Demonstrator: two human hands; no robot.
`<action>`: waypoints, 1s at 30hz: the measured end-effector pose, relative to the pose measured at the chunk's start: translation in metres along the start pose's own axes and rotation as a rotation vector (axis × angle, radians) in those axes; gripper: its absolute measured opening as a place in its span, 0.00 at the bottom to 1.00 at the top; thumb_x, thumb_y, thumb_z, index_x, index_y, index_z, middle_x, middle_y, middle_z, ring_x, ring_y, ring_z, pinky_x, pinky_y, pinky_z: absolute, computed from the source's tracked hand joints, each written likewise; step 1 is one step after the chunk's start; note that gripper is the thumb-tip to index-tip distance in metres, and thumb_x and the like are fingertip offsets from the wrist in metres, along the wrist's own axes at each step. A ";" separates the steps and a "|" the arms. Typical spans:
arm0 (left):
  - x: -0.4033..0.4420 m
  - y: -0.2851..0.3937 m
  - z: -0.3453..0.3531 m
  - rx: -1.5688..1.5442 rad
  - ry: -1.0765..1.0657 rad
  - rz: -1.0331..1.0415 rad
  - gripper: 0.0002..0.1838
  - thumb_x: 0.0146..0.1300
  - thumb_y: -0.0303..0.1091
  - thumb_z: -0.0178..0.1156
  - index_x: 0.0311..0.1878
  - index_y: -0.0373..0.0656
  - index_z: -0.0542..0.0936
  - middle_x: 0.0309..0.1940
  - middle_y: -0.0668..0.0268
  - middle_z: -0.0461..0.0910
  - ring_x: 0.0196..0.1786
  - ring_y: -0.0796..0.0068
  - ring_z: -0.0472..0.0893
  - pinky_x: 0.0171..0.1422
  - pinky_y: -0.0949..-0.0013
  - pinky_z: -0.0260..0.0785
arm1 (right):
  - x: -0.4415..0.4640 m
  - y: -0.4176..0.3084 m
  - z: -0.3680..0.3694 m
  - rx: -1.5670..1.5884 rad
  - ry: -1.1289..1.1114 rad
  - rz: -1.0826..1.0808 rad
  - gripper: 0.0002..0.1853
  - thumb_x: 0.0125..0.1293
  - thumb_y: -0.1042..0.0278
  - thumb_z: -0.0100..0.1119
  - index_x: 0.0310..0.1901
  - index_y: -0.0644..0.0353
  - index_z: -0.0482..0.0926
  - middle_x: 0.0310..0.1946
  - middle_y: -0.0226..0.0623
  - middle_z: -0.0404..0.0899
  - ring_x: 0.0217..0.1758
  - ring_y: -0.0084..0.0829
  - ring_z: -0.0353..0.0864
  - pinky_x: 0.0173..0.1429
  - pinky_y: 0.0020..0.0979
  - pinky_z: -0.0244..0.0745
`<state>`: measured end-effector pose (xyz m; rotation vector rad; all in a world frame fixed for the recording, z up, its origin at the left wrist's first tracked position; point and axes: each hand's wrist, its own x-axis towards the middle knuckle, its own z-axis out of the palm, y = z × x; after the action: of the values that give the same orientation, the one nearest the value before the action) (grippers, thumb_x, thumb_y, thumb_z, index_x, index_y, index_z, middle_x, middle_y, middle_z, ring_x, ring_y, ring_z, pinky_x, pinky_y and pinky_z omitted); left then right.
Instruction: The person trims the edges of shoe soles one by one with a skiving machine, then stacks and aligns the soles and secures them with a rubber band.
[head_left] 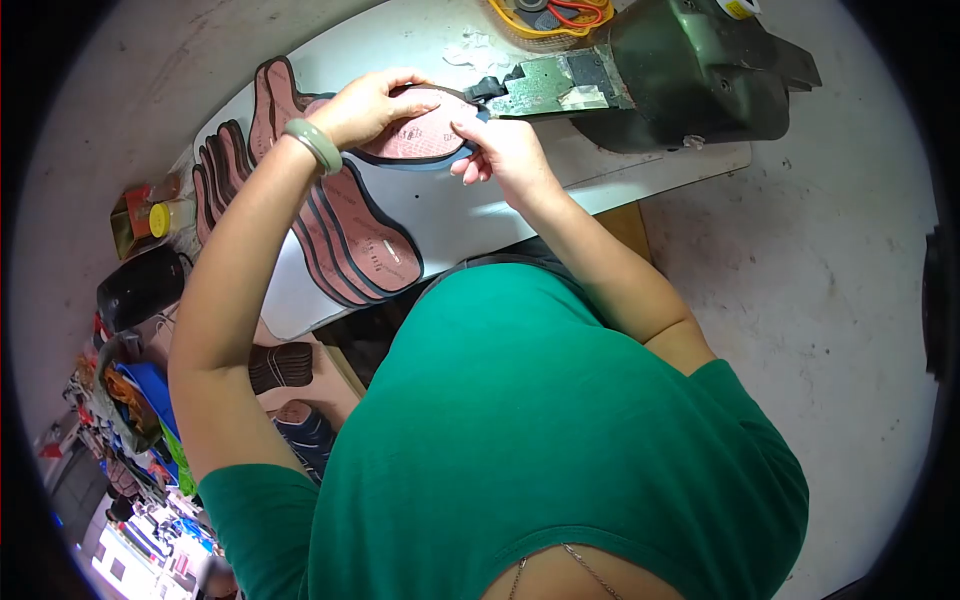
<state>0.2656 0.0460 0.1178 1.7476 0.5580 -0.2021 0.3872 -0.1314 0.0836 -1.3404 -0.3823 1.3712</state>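
A pink shoe insole (pixel 415 135) with a dark rim and a bluish layer beneath it is held up between both hands, by the machine's narrow green arm. My left hand (pixel 375 108), with a pale green bangle at its wrist, grips the left and far side, thumb lying across the pink face. At the right end, my right hand (pixel 508 158) pinches the edge, thumb on top and the other fingers curled in. A small black machine part (pixel 487 89) stands right beside the insole's far right edge. What the left fingertips touch underneath is hidden.
The green machine (pixel 690 75) fills the table's right side. Overlapping pink insoles (pixel 375 245) lie left of my hands, with another row (pixel 222 165) beyond. A yellow basket (pixel 550 25) holds orange-handled scissors. A yellow-lidded jar (pixel 165 219) and black object (pixel 142 288) stand at left.
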 end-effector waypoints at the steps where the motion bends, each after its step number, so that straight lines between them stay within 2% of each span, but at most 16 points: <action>1: -0.003 -0.003 0.005 -0.003 0.052 -0.003 0.16 0.65 0.36 0.61 0.53 0.40 0.77 0.44 0.69 0.79 0.47 0.81 0.74 0.56 0.76 0.67 | 0.000 -0.001 -0.001 -0.024 0.007 -0.002 0.15 0.65 0.57 0.61 0.30 0.62 0.80 0.21 0.38 0.81 0.16 0.21 0.76 0.21 0.19 0.64; 4: -0.008 -0.013 0.019 -0.009 0.160 -0.015 0.16 0.66 0.35 0.60 0.54 0.39 0.76 0.44 0.69 0.79 0.47 0.81 0.74 0.56 0.76 0.67 | -0.002 -0.002 -0.003 -0.046 0.028 -0.016 0.15 0.64 0.58 0.62 0.29 0.62 0.79 0.20 0.36 0.80 0.16 0.21 0.75 0.21 0.19 0.64; 7: -0.008 -0.027 0.035 -0.123 0.301 0.071 0.17 0.64 0.37 0.61 0.54 0.39 0.78 0.42 0.62 0.82 0.44 0.76 0.78 0.53 0.72 0.70 | -0.003 -0.004 -0.007 -0.046 0.066 -0.048 0.16 0.64 0.57 0.63 0.28 0.62 0.79 0.19 0.34 0.79 0.16 0.20 0.75 0.22 0.19 0.65; 11: -0.013 -0.030 0.055 -0.104 0.446 0.130 0.18 0.64 0.37 0.60 0.54 0.40 0.77 0.44 0.60 0.82 0.45 0.73 0.79 0.53 0.71 0.70 | -0.004 -0.001 -0.013 -0.106 0.031 -0.072 0.16 0.63 0.57 0.64 0.26 0.62 0.78 0.18 0.32 0.77 0.17 0.19 0.74 0.22 0.19 0.66; 15: -0.015 -0.031 0.068 -0.110 0.563 0.110 0.18 0.65 0.39 0.59 0.55 0.42 0.77 0.45 0.58 0.82 0.46 0.69 0.80 0.54 0.71 0.69 | -0.010 0.008 -0.012 -0.193 0.057 -0.020 0.17 0.63 0.56 0.64 0.25 0.61 0.77 0.18 0.32 0.77 0.17 0.18 0.72 0.22 0.19 0.66; 19: -0.015 -0.031 0.071 -0.164 0.604 0.059 0.20 0.65 0.41 0.58 0.56 0.41 0.76 0.46 0.55 0.82 0.47 0.67 0.80 0.54 0.70 0.70 | -0.009 0.009 -0.007 -0.107 0.055 -0.060 0.17 0.63 0.56 0.63 0.25 0.60 0.77 0.17 0.30 0.76 0.16 0.18 0.72 0.22 0.18 0.65; 20: -0.014 -0.032 0.072 -0.165 0.607 0.058 0.20 0.65 0.41 0.58 0.56 0.41 0.76 0.46 0.55 0.82 0.47 0.67 0.80 0.54 0.70 0.70 | -0.007 0.009 -0.008 -0.104 0.054 -0.088 0.16 0.64 0.56 0.62 0.25 0.60 0.78 0.17 0.30 0.76 0.16 0.18 0.71 0.22 0.19 0.65; 23: -0.014 -0.033 0.072 -0.189 0.610 0.030 0.18 0.68 0.35 0.57 0.58 0.39 0.73 0.45 0.64 0.80 0.45 0.80 0.77 0.51 0.76 0.70 | 0.000 0.008 -0.008 -0.097 0.047 -0.145 0.16 0.65 0.56 0.61 0.27 0.61 0.78 0.17 0.29 0.75 0.16 0.18 0.70 0.22 0.19 0.65; 27: -0.017 -0.030 0.072 -0.091 0.602 0.032 0.20 0.67 0.38 0.59 0.57 0.38 0.73 0.44 0.62 0.81 0.44 0.78 0.78 0.50 0.75 0.71 | 0.001 0.005 -0.012 -0.162 0.070 -0.131 0.15 0.66 0.58 0.59 0.33 0.63 0.81 0.23 0.31 0.79 0.22 0.19 0.75 0.28 0.21 0.69; 28: -0.018 -0.028 0.073 -0.091 0.603 0.034 0.20 0.67 0.38 0.59 0.57 0.38 0.73 0.44 0.62 0.81 0.44 0.78 0.78 0.50 0.75 0.71 | 0.002 0.008 -0.012 -0.134 0.083 -0.197 0.15 0.66 0.58 0.59 0.33 0.64 0.82 0.22 0.30 0.79 0.23 0.19 0.74 0.29 0.21 0.70; 30: -0.020 -0.023 0.077 -0.082 0.650 0.035 0.24 0.63 0.45 0.60 0.56 0.37 0.74 0.45 0.55 0.81 0.47 0.67 0.80 0.52 0.69 0.71 | 0.002 0.016 -0.014 -0.078 0.112 -0.325 0.16 0.66 0.58 0.58 0.33 0.65 0.83 0.22 0.30 0.78 0.24 0.17 0.74 0.30 0.23 0.70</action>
<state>0.2499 -0.0292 0.0864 1.7274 0.9837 0.4260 0.3920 -0.1408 0.0653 -1.3444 -0.5557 1.0167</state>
